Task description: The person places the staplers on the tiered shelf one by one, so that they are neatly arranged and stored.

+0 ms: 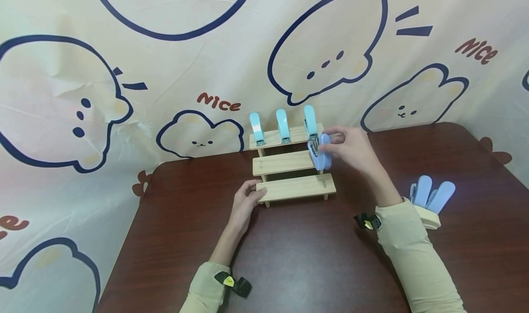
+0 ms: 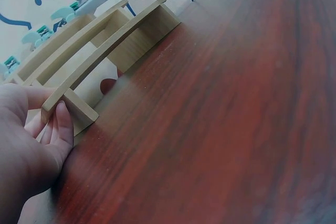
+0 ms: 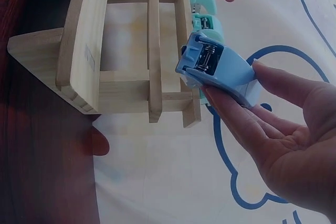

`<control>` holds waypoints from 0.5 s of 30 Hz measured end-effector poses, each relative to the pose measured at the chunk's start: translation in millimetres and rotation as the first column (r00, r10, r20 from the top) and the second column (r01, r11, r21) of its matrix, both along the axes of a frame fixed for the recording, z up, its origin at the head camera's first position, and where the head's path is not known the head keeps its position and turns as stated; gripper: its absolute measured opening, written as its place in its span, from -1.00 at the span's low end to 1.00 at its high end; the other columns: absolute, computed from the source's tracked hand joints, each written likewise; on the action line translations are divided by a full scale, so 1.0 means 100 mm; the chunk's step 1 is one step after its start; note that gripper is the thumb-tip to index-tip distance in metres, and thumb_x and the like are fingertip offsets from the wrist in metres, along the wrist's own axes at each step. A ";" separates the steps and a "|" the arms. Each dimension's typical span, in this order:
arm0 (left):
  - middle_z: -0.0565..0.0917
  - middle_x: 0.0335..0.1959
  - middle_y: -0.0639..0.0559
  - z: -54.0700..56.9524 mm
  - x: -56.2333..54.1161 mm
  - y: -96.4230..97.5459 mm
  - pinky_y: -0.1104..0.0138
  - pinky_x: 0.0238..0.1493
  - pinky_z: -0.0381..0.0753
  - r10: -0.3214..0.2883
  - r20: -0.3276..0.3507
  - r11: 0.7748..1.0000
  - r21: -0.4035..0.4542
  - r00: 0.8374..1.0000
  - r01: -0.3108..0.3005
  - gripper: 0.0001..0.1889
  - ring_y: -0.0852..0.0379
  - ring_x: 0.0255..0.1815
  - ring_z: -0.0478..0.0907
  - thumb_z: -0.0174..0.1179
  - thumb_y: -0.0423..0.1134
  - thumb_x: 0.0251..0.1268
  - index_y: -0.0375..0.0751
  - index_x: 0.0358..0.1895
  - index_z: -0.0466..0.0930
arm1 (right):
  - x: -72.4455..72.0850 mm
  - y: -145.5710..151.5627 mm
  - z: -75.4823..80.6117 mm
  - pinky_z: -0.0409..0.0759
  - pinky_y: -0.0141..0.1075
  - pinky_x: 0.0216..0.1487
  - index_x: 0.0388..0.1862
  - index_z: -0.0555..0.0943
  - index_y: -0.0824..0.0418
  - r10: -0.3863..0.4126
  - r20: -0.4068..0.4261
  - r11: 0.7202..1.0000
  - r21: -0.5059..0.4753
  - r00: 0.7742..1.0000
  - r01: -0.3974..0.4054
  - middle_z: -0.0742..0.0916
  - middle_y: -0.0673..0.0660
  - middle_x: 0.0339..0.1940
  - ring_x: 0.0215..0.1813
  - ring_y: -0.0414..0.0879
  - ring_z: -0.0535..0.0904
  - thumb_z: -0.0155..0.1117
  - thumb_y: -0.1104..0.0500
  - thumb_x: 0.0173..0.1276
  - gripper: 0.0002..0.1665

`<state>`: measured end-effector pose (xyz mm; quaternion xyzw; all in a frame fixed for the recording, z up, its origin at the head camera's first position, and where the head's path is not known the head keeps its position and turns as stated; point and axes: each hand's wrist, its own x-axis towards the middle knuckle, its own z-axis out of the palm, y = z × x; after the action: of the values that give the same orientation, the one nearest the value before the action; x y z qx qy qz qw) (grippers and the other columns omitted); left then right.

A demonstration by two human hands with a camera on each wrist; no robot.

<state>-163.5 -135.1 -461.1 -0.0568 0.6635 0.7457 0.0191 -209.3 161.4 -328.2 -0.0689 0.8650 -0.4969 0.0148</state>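
A three-step wooden rack (image 1: 295,187) stands on the table, with three teal staplers (image 1: 283,125) upright along its top step. My left hand (image 1: 244,205) holds the left end of the lowest step, thumb on top. In the left wrist view, its fingers (image 2: 64,121) curl around that board's end. At the rack's right end, my right hand (image 1: 354,150) pinches a blue stapler (image 1: 325,153) between thumb and fingers. The right wrist view shows a metal spring in the stapler's end facing the rack; the stapler is raised beside the upper steps and overlaps a teal one.
To the right, behind the right forearm, a cream holder (image 1: 427,217) carries blue staplers (image 1: 441,197) standing at a slant. The dark brown table (image 1: 306,253) meets a printed cloth backdrop (image 1: 186,79) close behind the rack.
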 end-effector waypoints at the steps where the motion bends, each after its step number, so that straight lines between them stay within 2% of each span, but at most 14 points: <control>1: 0.59 -0.02 -0.09 0.00 0.00 0.00 0.39 -0.14 0.60 0.000 0.001 1.000 0.000 1.000 0.000 -0.60 0.16 -0.16 0.57 0.31 -0.36 0.35 -0.40 0.20 0.52 | 0.00 0.00 0.00 0.68 0.07 0.09 0.35 0.57 0.32 -0.001 0.001 1.000 0.003 1.000 0.001 0.71 0.41 0.15 0.14 0.28 0.69 0.44 0.18 0.42 -0.43; 15: 0.59 -0.04 -0.09 0.00 0.00 0.00 0.38 -0.14 0.60 0.004 0.001 1.000 -0.006 1.000 -0.004 -0.60 0.16 -0.17 0.57 0.31 -0.37 0.34 -0.40 0.19 0.52 | -0.04 0.01 -0.04 0.70 0.04 0.06 0.35 0.56 0.35 -0.003 0.012 1.000 0.015 1.000 0.002 0.71 0.42 0.13 0.10 0.27 0.70 0.42 0.21 0.42 -0.44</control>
<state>-163.7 -134.6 -460.9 -0.0585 0.6658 0.7436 0.0179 -212.8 162.8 -332.5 -0.0649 0.8685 -0.4910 0.0197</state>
